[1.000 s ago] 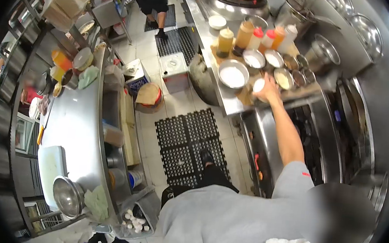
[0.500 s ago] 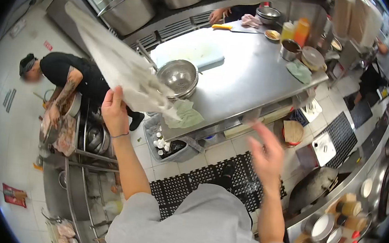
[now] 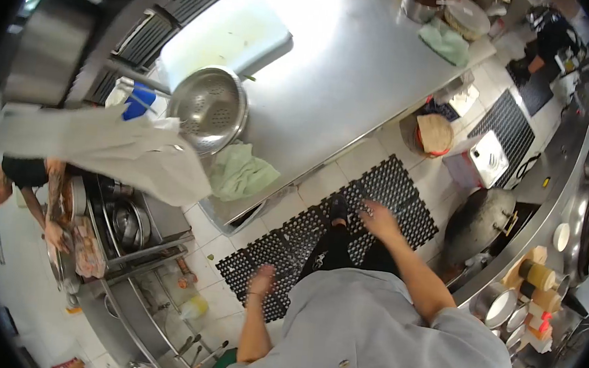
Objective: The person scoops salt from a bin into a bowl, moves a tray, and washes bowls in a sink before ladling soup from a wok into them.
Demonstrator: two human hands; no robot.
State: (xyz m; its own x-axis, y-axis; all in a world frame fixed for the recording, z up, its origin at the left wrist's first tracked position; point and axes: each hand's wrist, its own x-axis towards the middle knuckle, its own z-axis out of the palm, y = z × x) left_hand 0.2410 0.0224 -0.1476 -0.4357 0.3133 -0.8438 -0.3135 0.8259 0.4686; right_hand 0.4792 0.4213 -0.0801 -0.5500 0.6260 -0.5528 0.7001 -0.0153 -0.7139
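White cloth (image 3: pixel 108 147), blurred and spread out in the air at nine o'clock, well apart from both of the person's hands. The left hand (image 3: pixel 261 279), between six and seven o'clock, is low over the black floor mat (image 3: pixel 289 246); it is too blurred to tell how its fingers are set. The right hand (image 3: pixel 379 221), between three and four o'clock, is also over the mat, its fingers loosely open and holding nothing. At ten o'clock, a metal colander (image 3: pixel 210 110) sits at the edge of a pale cutting board (image 3: pixel 227 34) on a steel table (image 3: pixel 346 69), with a crumpled green cloth (image 3: pixel 239 172) just beside it. A co-worker (image 3: pixel 26 171) leans over food at nine o'clock. Squeeze bottles (image 3: pixel 539 275) and a bowl of white contents (image 3: pixel 497 305) stand at four o'clock.
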